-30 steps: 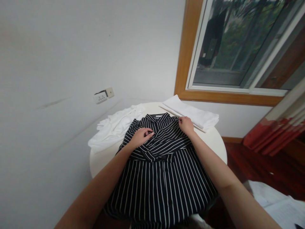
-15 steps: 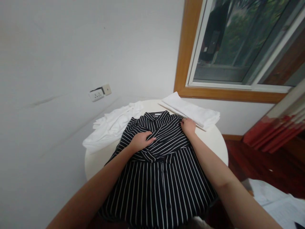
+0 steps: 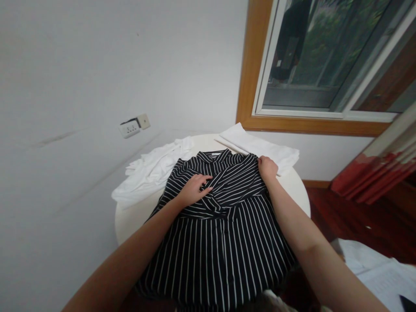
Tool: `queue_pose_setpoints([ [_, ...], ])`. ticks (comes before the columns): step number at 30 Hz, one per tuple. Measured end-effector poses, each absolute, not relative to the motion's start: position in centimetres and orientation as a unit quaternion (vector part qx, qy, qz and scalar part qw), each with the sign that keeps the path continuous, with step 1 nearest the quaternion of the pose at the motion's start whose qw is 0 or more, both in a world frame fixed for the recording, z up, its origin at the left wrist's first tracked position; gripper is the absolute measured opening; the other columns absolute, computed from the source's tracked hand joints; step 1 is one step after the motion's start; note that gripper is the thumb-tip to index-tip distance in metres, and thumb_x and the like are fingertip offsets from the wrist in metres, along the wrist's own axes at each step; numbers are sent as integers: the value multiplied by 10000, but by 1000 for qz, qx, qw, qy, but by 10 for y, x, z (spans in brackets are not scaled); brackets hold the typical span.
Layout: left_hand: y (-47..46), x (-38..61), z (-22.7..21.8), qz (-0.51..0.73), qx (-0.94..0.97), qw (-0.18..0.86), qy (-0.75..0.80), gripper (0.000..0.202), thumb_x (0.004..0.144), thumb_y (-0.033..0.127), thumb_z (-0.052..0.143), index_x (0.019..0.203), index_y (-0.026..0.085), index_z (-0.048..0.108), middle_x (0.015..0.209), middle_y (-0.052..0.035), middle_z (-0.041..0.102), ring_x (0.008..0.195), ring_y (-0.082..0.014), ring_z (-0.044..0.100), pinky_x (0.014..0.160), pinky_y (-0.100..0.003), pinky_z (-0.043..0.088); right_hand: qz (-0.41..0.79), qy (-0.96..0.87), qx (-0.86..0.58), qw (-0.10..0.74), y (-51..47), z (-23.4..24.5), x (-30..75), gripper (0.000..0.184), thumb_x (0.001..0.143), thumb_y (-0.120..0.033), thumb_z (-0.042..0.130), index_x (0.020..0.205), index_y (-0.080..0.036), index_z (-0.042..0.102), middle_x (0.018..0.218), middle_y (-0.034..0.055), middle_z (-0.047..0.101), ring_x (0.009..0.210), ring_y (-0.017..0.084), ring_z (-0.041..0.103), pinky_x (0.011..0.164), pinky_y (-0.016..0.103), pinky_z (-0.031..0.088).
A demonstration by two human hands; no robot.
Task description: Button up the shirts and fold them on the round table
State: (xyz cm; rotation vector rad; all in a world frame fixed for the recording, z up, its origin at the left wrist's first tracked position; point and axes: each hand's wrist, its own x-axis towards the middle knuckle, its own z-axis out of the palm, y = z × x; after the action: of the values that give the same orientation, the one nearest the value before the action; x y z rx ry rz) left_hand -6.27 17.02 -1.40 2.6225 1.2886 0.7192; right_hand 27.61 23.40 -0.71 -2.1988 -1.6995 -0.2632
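Observation:
A black shirt with white stripes (image 3: 224,247) lies on the round white table (image 3: 297,195), its collar toward the wall and its lower part hanging over the near edge. Its sleeves are folded across the chest. My left hand (image 3: 191,190) rests on the folded cloth left of the middle, thumb and fingers apart. At the shirt's right shoulder, my right hand (image 3: 268,167) pinches the edge of the fabric with its fingers closed.
Crumpled white cloth (image 3: 151,173) lies at the table's left side. A folded white cloth (image 3: 260,145) sits at the back right by the window frame (image 3: 245,73). Papers (image 3: 380,273) are low at the right, near a red and white curtain (image 3: 360,177).
My right hand has moved outward to the right, drawing the shirt's shoulder with it and spreading the folded part. My left hand stays almost in place, its fingers spread a little wider.

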Motion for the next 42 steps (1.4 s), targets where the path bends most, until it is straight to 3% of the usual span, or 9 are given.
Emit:
queue_pose_setpoints([
  [7, 172, -64, -17, 233, 883, 31, 406, 483, 899, 461, 471, 1336, 257, 492, 1347, -70, 501, 1222, -246, 427, 1078, -416, 307, -145, -633, -736, 193, 226, 6, 264, 326, 939, -247, 382, 1190, -152, 567, 1188, 191, 521, 1119, 318, 422, 884, 421, 363],
  [12, 175, -67, -19, 198, 901, 39, 384, 502, 929, 476, 405, 1386, 271, 442, 1466, -69, 402, 1321, -258, 362, 1116, -456, 258, -110, -734, -646, 177, 233, -1, 248, 357, 942, -207, 351, 1203, -147, 588, 1202, 151, 568, 1129, 265, 462, 973, 369, 339],
  [17, 176, -68, -20, 136, 909, 59, 390, 558, 926, 546, 365, 1410, 272, 409, 1497, -78, 366, 1381, -273, 302, 1137, -494, 211, -47, -743, -655, 129, 241, -29, 240, 570, 950, -400, 393, 1378, -25, 420, 1425, 192, 430, 1311, 256, 380, 1093, 341, 253],
  [23, 173, -67, -20, 105, 904, 53, 411, 599, 911, 602, 342, 1431, 305, 367, 1529, -68, 304, 1403, -283, 262, 1140, -524, 169, -2, -738, -669, 90, 236, -35, 236, 654, 950, -576, 240, 1442, -165, 368, 1533, 107, 278, 1415, 271, 212, 1139, 479, 134],
  [28, 173, -68, -21, 104, 903, 48, 414, 622, 902, 619, 345, 1449, 324, 320, 1542, -59, 274, 1411, -294, 241, 1137, -536, 163, -8, -760, -646, 71, 229, -34, 239, 674, 941, -611, 210, 1459, -200, 339, 1546, 107, 241, 1426, 265, 184, 1137, 467, 142],
  [34, 172, -67, -21, 116, 896, 50, 426, 684, 884, 648, 353, 1471, 306, 274, 1543, -70, 271, 1404, -305, 255, 1135, -539, 169, -23, -764, -638, 92, 222, -34, 243, 651, 941, -607, 233, 1445, -218, 366, 1518, 97, 316, 1410, 253, 236, 1133, 460, 165],
  [42, 174, -67, -21, 92, 895, 54, 433, 669, 882, 670, 318, 1386, 249, 448, 1514, -67, 337, 1406, -285, 256, 1145, -515, 167, -17, -756, -647, 99, 220, -31, 243, 598, 953, -563, 255, 1414, -219, 422, 1509, 91, 337, 1397, 255, 264, 1127, 464, 182],
])
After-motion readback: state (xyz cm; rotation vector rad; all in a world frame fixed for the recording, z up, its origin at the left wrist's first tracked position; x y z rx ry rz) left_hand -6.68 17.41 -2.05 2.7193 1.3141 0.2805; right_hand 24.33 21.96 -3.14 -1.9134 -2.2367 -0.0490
